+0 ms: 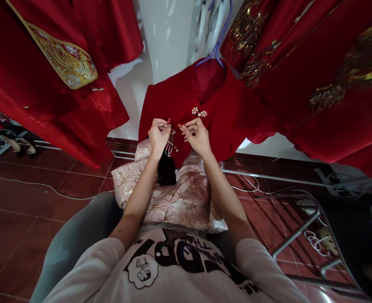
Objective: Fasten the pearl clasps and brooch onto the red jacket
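A red jacket hangs from a purple hanger in front of me, its lower part by my lap. My left hand is closed in a pinch on a small red piece of a beaded fastening. Beaded tassels dangle just below those fingers. My right hand pinches a small beaded loop, a short gap away from the left fingertips. Higher on the jacket sits a flower-shaped beaded clasp. The fine detail between the fingertips is too small to make out.
Pink patterned fabric and a black cloth lie on my lap. Red garments with gold embroidery hang on both sides. At the right stands a metal-framed chair. A white cable crosses the tiled floor.
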The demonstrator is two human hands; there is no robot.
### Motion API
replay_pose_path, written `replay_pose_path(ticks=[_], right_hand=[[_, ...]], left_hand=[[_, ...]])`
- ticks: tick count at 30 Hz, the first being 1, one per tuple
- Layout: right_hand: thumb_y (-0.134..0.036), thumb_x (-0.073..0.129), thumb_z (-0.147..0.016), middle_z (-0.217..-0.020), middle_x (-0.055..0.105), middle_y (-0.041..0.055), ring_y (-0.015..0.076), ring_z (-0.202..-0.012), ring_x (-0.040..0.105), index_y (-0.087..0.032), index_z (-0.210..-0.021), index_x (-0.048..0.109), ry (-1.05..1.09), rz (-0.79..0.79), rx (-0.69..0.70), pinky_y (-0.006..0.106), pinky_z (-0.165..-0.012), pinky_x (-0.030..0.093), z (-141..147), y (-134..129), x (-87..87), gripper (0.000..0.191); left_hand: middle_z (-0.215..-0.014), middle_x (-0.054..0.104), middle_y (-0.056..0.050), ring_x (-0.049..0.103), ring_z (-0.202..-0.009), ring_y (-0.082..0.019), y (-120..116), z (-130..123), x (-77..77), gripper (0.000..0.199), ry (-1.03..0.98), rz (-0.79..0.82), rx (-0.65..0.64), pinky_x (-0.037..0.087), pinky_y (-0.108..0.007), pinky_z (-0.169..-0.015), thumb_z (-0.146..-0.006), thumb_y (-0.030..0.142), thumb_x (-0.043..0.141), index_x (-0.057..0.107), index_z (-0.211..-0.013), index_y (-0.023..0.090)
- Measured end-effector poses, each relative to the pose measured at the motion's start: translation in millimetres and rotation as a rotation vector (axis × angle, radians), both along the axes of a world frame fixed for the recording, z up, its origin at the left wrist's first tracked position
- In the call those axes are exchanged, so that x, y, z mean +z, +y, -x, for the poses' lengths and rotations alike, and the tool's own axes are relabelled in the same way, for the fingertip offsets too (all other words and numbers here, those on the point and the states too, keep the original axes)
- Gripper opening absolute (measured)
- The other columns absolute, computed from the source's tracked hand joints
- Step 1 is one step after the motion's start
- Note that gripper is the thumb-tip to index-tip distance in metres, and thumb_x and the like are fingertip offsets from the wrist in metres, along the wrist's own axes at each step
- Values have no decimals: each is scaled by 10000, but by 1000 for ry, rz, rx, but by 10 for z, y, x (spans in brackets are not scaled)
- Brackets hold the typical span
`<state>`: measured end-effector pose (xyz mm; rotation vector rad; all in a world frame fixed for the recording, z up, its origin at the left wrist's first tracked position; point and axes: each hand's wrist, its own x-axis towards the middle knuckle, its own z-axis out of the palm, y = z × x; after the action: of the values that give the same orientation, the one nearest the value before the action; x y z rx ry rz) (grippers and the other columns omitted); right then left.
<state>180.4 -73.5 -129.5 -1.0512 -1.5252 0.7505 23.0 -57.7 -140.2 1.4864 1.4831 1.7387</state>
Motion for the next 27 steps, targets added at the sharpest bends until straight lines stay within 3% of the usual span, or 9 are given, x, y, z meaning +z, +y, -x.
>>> replay_pose_path(ticks=[5,10,16,20,24,27], right_hand=[[-513,677,-871,-716,650,-27,137,-629,663,-234,-952,524,11,11,51,246,-513,559,54,4,31,328],[-420,664,-902,-758,666,-14,141,-689,676,-229,-983,566,-111,-28,60,282,-637,583,143,39,119,230],[-288,653,-900,-771,685,3,156,-668,669,-218,-989,600,-204,-60,-53,328,-693,576,217,65,148,125],[-306,635,-903,-770,680,-4,154,-664,665,-222,-1018,598,-184,-53,-46,318,-673,579,168,80,117,147],[-361,639,-907,-762,676,-9,150,-649,660,-227,-1037,588,-175,-47,-36,304,-646,569,115,96,88,194],[-344,641,-908,-756,670,-12,147,-634,657,-232,-1000,578,-195,-50,-38,310,-656,563,122,88,84,157]], left_hand=[[-884,768,-24,735,-823,-148,-7,31,32,90,-35,-35,-110,610,-283,-827,-788,127,686,662,-832,202],[-1011,793,-53,758,-940,-178,11,73,28,137,-107,5,-274,616,-335,-919,-795,139,672,732,-907,192],[-936,787,-60,758,-887,-172,20,59,32,62,-127,21,-224,622,-320,-896,-810,147,729,722,-866,172],[-960,773,-44,749,-887,-144,41,42,-6,80,-134,27,-160,626,-265,-835,-845,121,685,678,-883,191],[-1031,772,-35,749,-957,-135,44,34,-40,197,-125,42,-247,618,-270,-880,-896,69,558,680,-957,211],[-1056,776,-48,749,-989,-154,38,23,-29,205,-126,42,-269,605,-305,-930,-886,60,561,702,-940,198]])
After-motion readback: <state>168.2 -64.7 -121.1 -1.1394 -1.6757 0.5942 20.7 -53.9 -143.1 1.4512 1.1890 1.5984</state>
